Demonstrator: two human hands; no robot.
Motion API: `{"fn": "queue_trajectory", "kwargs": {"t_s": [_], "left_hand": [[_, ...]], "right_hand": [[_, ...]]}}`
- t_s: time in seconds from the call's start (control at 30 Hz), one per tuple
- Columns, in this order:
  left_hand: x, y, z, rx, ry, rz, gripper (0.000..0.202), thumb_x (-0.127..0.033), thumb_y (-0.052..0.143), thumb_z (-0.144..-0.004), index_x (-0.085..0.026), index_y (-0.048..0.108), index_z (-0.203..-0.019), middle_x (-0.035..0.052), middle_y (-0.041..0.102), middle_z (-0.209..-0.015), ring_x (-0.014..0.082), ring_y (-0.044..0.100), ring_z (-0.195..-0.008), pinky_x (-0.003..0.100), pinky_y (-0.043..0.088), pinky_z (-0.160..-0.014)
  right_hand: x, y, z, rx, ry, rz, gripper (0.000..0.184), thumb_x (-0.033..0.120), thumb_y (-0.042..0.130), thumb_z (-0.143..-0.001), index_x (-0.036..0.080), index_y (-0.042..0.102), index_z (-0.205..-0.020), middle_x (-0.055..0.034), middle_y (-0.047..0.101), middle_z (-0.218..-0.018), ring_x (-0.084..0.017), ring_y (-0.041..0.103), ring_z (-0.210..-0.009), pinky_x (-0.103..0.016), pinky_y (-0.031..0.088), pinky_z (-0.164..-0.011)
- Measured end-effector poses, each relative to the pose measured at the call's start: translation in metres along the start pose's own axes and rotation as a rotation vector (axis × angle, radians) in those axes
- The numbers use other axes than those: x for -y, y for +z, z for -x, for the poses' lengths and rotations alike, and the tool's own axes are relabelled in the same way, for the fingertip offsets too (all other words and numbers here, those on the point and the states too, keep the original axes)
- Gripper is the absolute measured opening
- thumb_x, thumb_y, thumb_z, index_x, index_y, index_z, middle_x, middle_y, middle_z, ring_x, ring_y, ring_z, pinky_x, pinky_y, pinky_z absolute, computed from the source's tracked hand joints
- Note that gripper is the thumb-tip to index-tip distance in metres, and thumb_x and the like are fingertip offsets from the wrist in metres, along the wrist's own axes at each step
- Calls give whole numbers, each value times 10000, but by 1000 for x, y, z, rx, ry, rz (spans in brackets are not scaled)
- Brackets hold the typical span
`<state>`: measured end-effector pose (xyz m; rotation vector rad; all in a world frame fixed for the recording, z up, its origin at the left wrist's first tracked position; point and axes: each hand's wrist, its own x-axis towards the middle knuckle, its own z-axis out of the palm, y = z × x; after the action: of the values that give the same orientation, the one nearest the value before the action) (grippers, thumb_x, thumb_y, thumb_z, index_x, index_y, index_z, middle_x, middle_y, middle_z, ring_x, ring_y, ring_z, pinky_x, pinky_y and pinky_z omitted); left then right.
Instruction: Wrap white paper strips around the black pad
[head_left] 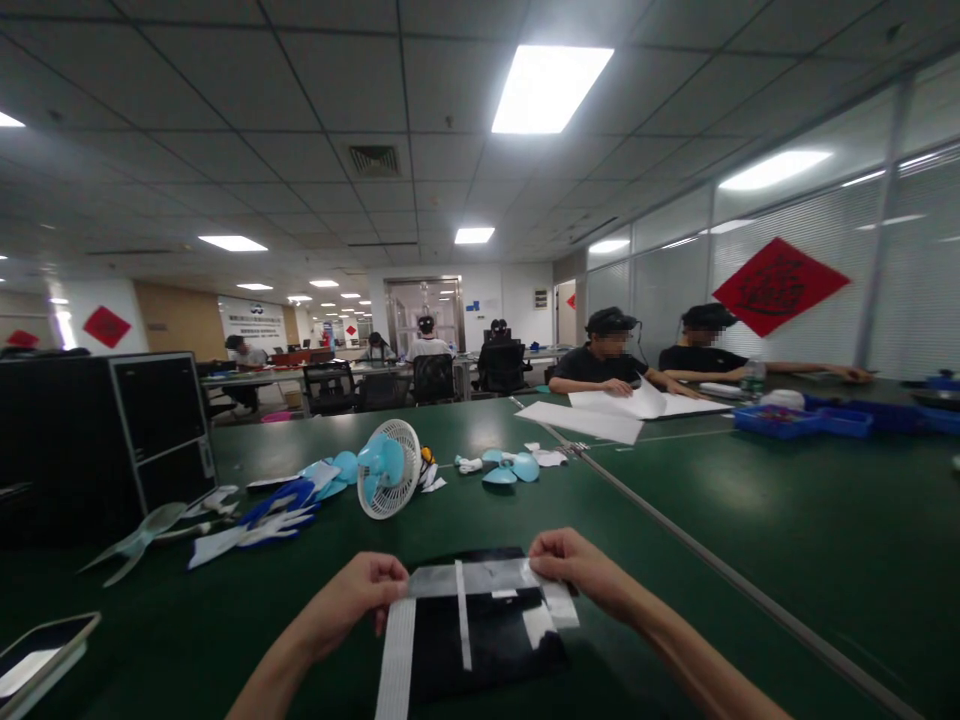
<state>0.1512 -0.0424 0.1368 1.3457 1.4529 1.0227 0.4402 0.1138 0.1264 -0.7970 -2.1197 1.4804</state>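
Note:
A black flat pad (487, 640) lies on the green table (750, 510) right in front of me, crossed by silvery and white tape strips (463, 610). My left hand (367, 592) pinches the left end of a strip stretched across the pad's far edge. My right hand (577, 568) pinches the strip's right end. Both hands have their fingers closed on the strip. A longer white strip (395, 660) hangs down toward me at the pad's left side.
A small blue fan in a white cage (388, 468) stands beyond the pad, with blue fan parts (510, 468) and gloves (255, 515) around it. A black box (105, 440) sits far left, a phone (41, 655) at bottom left. Two people (652, 355) handle white sheets at right.

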Motion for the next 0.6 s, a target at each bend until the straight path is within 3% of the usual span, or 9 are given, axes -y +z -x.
{"fn": "queue_trajectory", "kwargs": {"t_s": [0.17,0.23,0.43,0.6], "left_hand": [[17,1,0,206,-136,-27,292,-351,706,-624,-115,631,-779,-8,611,-580,105,551,-490,212,400,-473],[24,3,-2,244,-179,-70,272,-324,703,-611,-118,632,-773,-7,617,-556,123,576,-490,221,418,-474],[37,8,-12,218,-239,-204,227,-281,672,-602,-125,629,-762,-3,632,-581,134,596,-516,237,445,-499],[41,7,-17,199,-196,-302,174,-267,616,-619,-131,618,-729,-29,585,-535,96,520,-465,200,376,-451]], "right_hand": [[-6,-6,4,237,107,85,71,211,602,-663,141,592,-675,63,489,-528,-49,385,-445,-178,248,-419],[-9,-6,5,274,136,137,46,180,588,-660,141,605,-679,57,516,-542,-54,416,-463,-172,282,-437],[-12,1,1,175,141,332,106,161,587,-686,138,670,-749,24,597,-658,-85,513,-581,-190,379,-526],[-24,4,-6,140,125,426,134,171,598,-692,137,696,-777,13,625,-677,-107,557,-612,-209,414,-560]]}}
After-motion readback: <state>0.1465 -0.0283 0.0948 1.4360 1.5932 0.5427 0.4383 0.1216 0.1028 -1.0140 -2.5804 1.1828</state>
